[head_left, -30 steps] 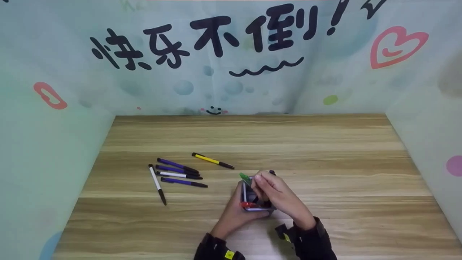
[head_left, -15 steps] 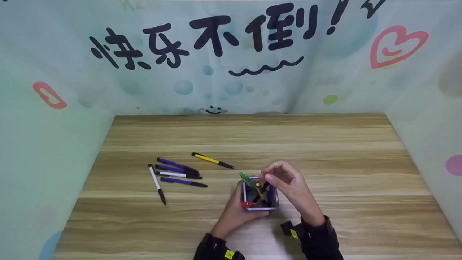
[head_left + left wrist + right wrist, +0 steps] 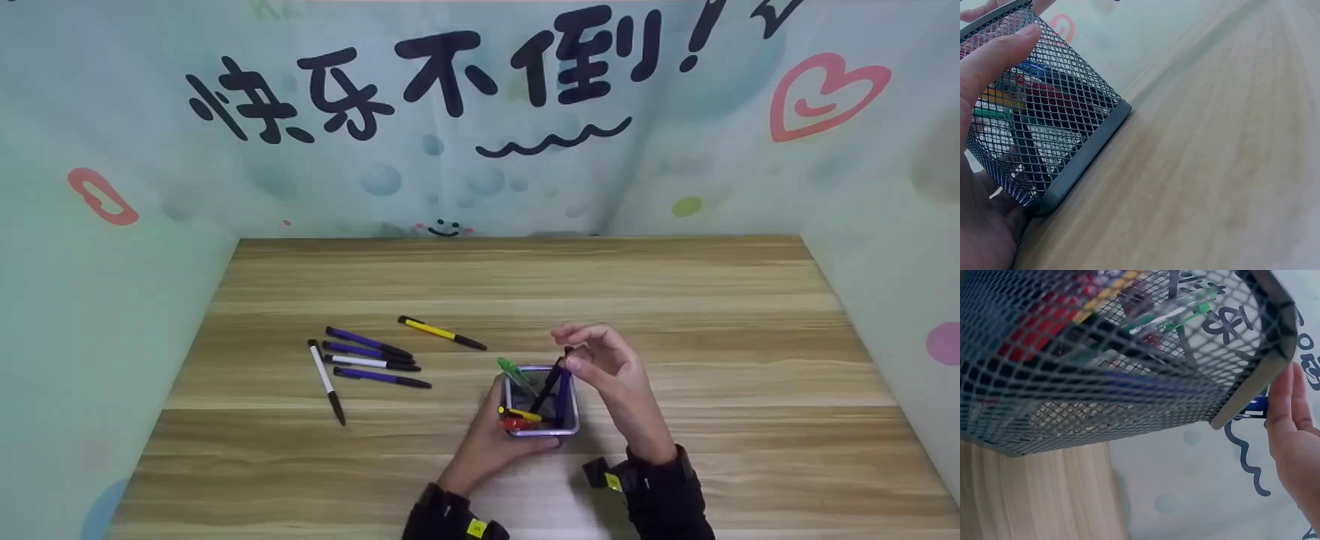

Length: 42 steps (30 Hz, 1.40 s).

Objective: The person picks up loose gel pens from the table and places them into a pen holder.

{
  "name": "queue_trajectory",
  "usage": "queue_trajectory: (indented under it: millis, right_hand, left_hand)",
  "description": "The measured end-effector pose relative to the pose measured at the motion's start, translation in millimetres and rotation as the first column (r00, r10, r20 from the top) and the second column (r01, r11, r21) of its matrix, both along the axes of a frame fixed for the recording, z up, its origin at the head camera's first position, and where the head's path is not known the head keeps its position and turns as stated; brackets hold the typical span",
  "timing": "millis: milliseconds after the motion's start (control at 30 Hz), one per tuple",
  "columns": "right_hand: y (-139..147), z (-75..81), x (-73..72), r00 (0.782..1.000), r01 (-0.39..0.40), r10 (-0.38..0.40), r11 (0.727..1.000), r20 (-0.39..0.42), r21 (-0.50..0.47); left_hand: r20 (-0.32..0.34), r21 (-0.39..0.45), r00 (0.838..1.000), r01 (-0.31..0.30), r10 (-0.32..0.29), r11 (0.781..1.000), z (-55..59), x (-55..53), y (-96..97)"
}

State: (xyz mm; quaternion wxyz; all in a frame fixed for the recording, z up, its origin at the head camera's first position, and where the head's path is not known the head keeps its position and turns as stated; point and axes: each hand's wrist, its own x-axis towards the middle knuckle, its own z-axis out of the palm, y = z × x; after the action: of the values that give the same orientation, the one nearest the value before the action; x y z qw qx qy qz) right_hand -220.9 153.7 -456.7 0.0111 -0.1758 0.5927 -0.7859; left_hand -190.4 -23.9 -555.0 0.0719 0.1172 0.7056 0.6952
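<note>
In the head view my left hand (image 3: 480,442) grips a mesh pen holder (image 3: 576,409) from its left side. The left wrist view shows the thumb (image 3: 1008,50) pressed on the black mesh. Inside stand a green pen (image 3: 514,373), a yellow pen (image 3: 521,414) leaning left, a red pen (image 3: 514,425) and a dark blue pen (image 3: 562,397). My right hand (image 3: 619,382) is at the holder's back right corner, thumb and fingers spread apart. In the right wrist view its fingers lie straight, right at the end of the blue pen (image 3: 1255,406).
Left of the holder, several pens lie on the wooden table (image 3: 712,337): blue pens (image 3: 382,377), a white pen (image 3: 367,363) among them, and another white pen (image 3: 326,382) set crosswise. A yellow pen (image 3: 442,332) lies farther back. Printed cloth walls (image 3: 525,195) enclose the table.
The right hand has drawn up and right from inside the holder. The yellow pen has tipped over to the front left of the holder, beside the red one. The left hand keeps its place.
</note>
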Motion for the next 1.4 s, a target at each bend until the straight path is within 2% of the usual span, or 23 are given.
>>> queue_trajectory:
  millis: [133, 233, 300, 367, 467, 533, 667, 733, 900, 1000, 1100, 1200, 1300, 1400]
  right_hand:
    - [4, -3.6, -3.4, 1.000, 0.013, -0.013, 0.997, 0.001, 0.080]
    - [11, -10.6, -8.0, 0.996, -0.089, 0.088, 0.974, 0.017, 0.210]
    - [16, -16.8, -11.2, 0.981, -0.190, 0.189, 0.933, 0.034, 0.305]
    - [19, -23.4, -14.0, 0.956, -0.287, 0.287, 0.878, 0.059, 0.383]
    - [19, -32.4, -16.3, 0.918, -0.388, 0.381, 0.805, 0.111, 0.449]
    - [17, -38.3, -17.7, 0.898, -0.435, 0.415, 0.783, 0.147, 0.444]
    - [19, -49.5, -20.6, 0.860, -0.510, 0.458, 0.785, 0.224, 0.351]
    - [22, -54.5, -22.3, 0.840, -0.541, 0.486, 0.778, 0.241, 0.320]
    - [31, -65.0, -26.8, 0.784, -0.619, 0.578, 0.705, 0.225, 0.347]
    - [34, -68.5, -27.6, 0.751, -0.659, 0.615, 0.674, 0.239, 0.335]
    - [34, -69.6, -25.8, 0.754, -0.657, 0.583, 0.656, 0.303, 0.372]
    - [33, -69.9, -24.0, 0.774, -0.633, 0.525, 0.647, 0.354, 0.425]
    - [33, -70.9, -23.5, 0.786, -0.618, 0.502, 0.657, 0.361, 0.433]
    - [33, -72.6, -23.7, 0.792, -0.610, 0.499, 0.668, 0.353, 0.425]
  left_hand:
    - [0.004, 0.011, 1.000, 0.012, -0.012, 1.000, 15.9, 3.2, -0.9]
    - [-0.011, 0.005, 1.000, 0.019, -0.019, 1.000, 22.4, 4.3, -2.0]
    - [-0.019, 0.003, 1.000, 0.022, -0.022, 1.000, 15.5, 2.5, -1.7]
    - [-0.024, -0.010, 1.000, 0.019, -0.019, 1.000, 7.1, 0.4, -1.2]
    - [-0.013, -0.030, 1.000, 0.009, -0.009, 1.000, -3.9, -2.2, -0.5]
    - [-0.012, -0.039, 1.000, 0.005, -0.005, 0.999, -4.9, -2.4, -0.9]
    - [-0.015, -0.047, 1.000, 0.003, -0.004, 0.999, -5.1, -2.1, -1.3]
    - [-0.024, -0.072, 1.000, -0.004, 0.002, 0.997, -4.3, -1.6, -1.2]
    - [-0.022, -0.140, 1.000, -0.021, 0.018, 0.990, -2.9, -1.0, -1.1]
    - [-0.016, -0.119, 1.000, -0.012, 0.010, 0.993, -2.8, -1.3, -1.3]
    - [-0.018, -0.095, 1.000, -0.011, 0.009, 0.995, -2.9, -1.4, -1.4]
    - [-0.039, -0.110, 0.999, -0.025, 0.021, 0.994, -2.9, -1.2, -0.5]
    - [-0.054, -0.145, 0.998, -0.046, 0.039, 0.988, -2.4, -1.3, 0.8]
    - [-0.040, -0.204, 0.998, -0.051, 0.044, 0.978, -0.4, -1.1, 0.8]
